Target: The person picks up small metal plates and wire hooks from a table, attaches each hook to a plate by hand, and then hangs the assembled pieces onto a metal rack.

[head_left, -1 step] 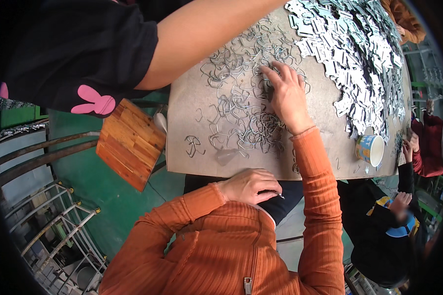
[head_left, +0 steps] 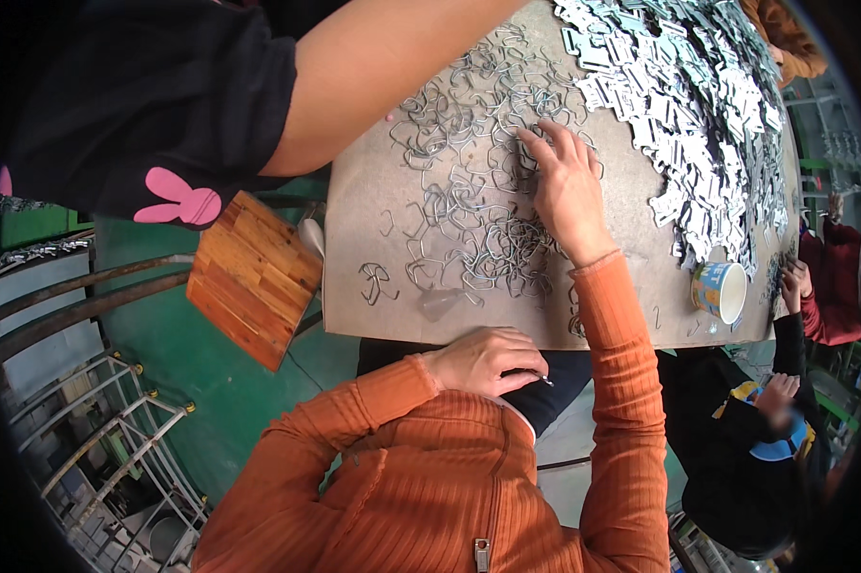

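Observation:
My right hand (head_left: pixel 572 196) reaches over the table, thumb and forefinger apart, touching or just above a spread of bent metal wire loops (head_left: pixel 469 205); no held piece shows in it. Below the table's near edge, at my waist, my left hand (head_left: pixel 486 363) is closed. A small shiny metal piece (head_left: pixel 546 379) pokes out from its fingers; its kind is mostly hidden. To the right of my right hand lies a large heap of flat, slotted metal plates (head_left: pixel 674 124). The wire loops lie thickest left of my right wrist.
A co-worker's bare arm (head_left: pixel 383 81) crosses the table's far left. A paper cup (head_left: pixel 719 291) lies near the right front corner, and a translucent piece (head_left: pixel 438 304) near the front edge. A wooden stool (head_left: pixel 256 279) stands at left. Other people sit at right.
My right hand has shifted slightly to the right over the wire loops. The co-worker's arm has moved a little to the left. My left hand stays in place.

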The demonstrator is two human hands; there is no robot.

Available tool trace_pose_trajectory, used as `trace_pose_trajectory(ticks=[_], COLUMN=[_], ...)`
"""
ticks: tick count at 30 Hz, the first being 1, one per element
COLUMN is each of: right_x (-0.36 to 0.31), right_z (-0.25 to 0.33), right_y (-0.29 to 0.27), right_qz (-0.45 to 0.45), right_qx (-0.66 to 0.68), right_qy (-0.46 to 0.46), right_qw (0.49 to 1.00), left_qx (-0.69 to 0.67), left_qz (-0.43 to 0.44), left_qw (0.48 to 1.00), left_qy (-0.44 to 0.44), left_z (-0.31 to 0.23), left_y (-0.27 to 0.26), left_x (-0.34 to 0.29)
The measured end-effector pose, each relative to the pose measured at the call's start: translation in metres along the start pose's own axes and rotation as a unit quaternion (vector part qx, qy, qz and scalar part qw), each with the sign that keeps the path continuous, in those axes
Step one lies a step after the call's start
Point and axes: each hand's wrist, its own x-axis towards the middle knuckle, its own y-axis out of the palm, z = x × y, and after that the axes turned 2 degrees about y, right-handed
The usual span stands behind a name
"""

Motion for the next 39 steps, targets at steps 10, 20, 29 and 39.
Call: trace_pose_trajectory(ticks=[10,20,29,39], right_x=[-0.044,-0.079,-0.097,-0.102], right_z=[-0.011,-0.013,-0.020,-0.018], right_y=[-0.026,-0.041,-0.043,-0.042], right_qz=[0.001,-0.011,-0.023,-0.021], right_qx=[-0.020,0.010,-0.008,0.050], right_qy=[-0.020,0.042,0.072,0.013], right_qw=[1.000,0.999,0.997,0.998], left_qx=[-0.002,0.004,0.008,0.011], left_qz=[-0.003,0.009,0.015,0.011], left_qw=[1.000,1.000,1.000,1.000], left_qy=[0.002,-0.003,-0.022,-0.025], left_z=[-0.002,-0.001,-0.004,-0.005], left_y=[-0.002,-0.001,-0.001,-0.001], left_x=[0.002,0.002,0.003,0.005])
